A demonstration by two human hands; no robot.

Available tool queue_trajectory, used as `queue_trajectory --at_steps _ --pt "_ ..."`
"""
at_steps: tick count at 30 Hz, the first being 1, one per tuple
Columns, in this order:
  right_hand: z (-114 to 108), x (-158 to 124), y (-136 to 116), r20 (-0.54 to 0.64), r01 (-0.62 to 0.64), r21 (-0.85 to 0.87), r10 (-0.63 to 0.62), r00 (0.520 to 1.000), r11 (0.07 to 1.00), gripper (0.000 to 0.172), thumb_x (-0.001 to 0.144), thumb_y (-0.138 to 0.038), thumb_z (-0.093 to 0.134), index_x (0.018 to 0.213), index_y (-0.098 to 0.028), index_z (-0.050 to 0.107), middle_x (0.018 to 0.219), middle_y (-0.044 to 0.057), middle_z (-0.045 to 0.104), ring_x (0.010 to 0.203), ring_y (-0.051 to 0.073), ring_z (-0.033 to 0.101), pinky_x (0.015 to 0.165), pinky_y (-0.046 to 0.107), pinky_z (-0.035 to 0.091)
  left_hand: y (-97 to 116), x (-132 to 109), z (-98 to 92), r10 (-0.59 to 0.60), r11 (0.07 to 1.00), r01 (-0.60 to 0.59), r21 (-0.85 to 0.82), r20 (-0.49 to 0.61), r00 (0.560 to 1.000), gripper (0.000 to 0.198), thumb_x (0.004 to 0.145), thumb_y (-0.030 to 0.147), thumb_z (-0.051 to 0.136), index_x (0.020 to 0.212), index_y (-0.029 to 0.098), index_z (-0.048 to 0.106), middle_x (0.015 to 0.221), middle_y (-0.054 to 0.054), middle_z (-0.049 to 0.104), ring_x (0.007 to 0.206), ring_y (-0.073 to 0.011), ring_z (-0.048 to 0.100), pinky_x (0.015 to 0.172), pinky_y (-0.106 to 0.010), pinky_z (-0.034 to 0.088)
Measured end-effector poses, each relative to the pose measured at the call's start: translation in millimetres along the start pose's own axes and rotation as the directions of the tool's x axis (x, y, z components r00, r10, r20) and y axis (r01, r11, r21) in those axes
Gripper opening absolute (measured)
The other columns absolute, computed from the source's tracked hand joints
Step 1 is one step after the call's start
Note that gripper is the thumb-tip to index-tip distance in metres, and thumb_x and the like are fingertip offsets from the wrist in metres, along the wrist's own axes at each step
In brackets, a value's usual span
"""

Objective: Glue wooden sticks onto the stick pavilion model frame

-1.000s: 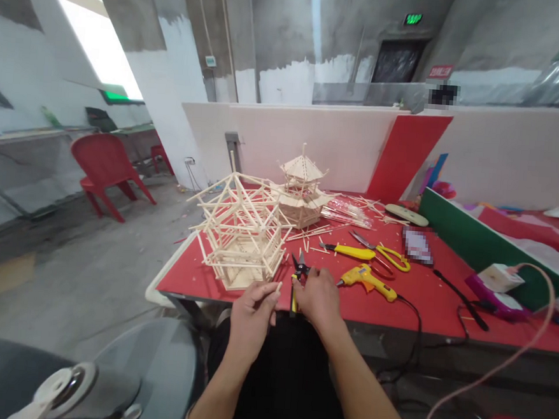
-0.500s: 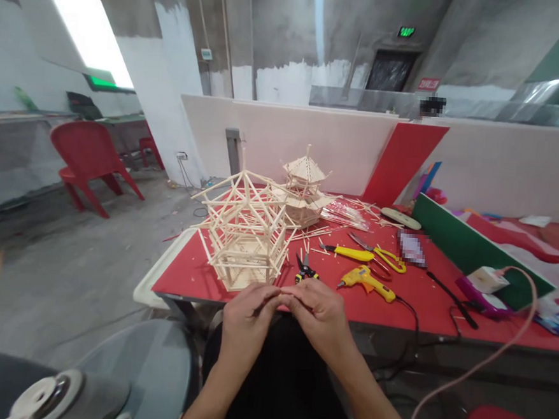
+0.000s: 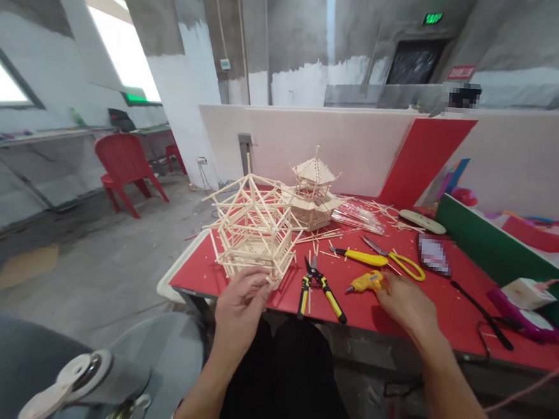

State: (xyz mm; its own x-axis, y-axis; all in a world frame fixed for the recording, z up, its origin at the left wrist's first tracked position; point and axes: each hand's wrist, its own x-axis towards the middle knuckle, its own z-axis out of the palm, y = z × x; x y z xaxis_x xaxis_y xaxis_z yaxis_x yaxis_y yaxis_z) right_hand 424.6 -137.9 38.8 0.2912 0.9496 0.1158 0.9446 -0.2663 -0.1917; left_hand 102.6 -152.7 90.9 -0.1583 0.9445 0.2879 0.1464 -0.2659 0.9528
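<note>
My left hand [image 3: 240, 309] is closed in a pinch in front of the near edge of an open pavilion frame of thin wooden sticks [image 3: 254, 224]; what the fingertips hold is too small to make out. Over on the right, my right hand [image 3: 409, 308] has its fingers round the handle of a yellow glue gun [image 3: 366, 281], which lies on the red table with its nozzle to the left. Between the hands lie black-and-yellow pruning shears [image 3: 319, 286], handles spread toward me. Behind the frame stands a more finished stick pagoda [image 3: 313, 180] with tiered roofs.
Yellow-handled pliers [image 3: 365, 258] and scissors [image 3: 407, 264] lie beyond the glue gun. Loose sticks and a clear bag of sticks [image 3: 360, 216] are scattered at the back. A green board [image 3: 491, 253] and a white plug adapter [image 3: 527, 292] stand right. A metal flask [image 3: 114, 377] is lower left.
My hands were together at the table edge and have parted. The right hand moved right onto the glue gun; the left stayed near the frame. The view shifted, uncovering the shears.
</note>
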Motion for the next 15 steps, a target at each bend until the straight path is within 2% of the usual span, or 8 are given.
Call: queue_trajectory --at_steps 3,6,11,15 --pt "17 9 18 0.071 0.043 -0.112 -0.035 0.997 0.993 0.034 0.08 -0.025 0.049 0.108 -0.017 0.065 0.106 0.017 0.067 0.099 0.034 0.061 0.071 0.04 0.046 0 7 -2.9 -0.012 1.0 0.009 -0.027 -0.129 0.992 0.013 0.073 0.031 0.074 0.079 0.02 0.071 0.073 -0.001 0.066 0.051 -0.0105 0.056 0.041 -0.019 0.043" --pt "23 13 19 0.041 0.075 -0.125 -0.07 0.997 0.989 0.034 0.077 -0.021 0.051 0.107 -0.017 0.065 0.1 0.017 0.069 0.095 0.033 0.062 0.071 0.038 0.045 -2 8 -1.8 -0.061 0.99 0.045 -0.136 -0.119 0.991 0.016 0.074 0.032 0.073 0.08 0.018 0.068 0.072 0.0 0.067 0.042 -0.0079 0.051 0.037 -0.02 0.041" --pt "22 20 28 0.12 -0.024 0.099 0.012 0.993 0.995 0.031 0.072 -0.026 0.055 0.098 -0.023 0.069 0.096 0.013 0.072 0.084 0.029 0.065 0.064 0.033 0.043 -3 3 4.1 -0.151 0.959 0.11 -0.261 -0.141 0.979 0.025 0.066 0.031 0.079 0.082 0.016 0.067 0.064 0.0 0.067 0.052 -0.0146 0.062 0.037 -0.019 0.041" --pt "25 18 43 0.192 -0.092 0.236 0.046 0.98 0.967 0.028 0.064 -0.026 0.058 0.088 -0.022 0.071 0.089 0.011 0.072 0.081 0.027 0.066 0.065 0.032 0.044 -4 0 5.0 -0.252 0.901 0.2 -0.384 -0.088 0.964 0.03 0.061 0.03 0.083 0.081 0.014 0.067 0.075 -0.004 0.072 0.057 -0.0159 0.066 0.037 -0.018 0.04"
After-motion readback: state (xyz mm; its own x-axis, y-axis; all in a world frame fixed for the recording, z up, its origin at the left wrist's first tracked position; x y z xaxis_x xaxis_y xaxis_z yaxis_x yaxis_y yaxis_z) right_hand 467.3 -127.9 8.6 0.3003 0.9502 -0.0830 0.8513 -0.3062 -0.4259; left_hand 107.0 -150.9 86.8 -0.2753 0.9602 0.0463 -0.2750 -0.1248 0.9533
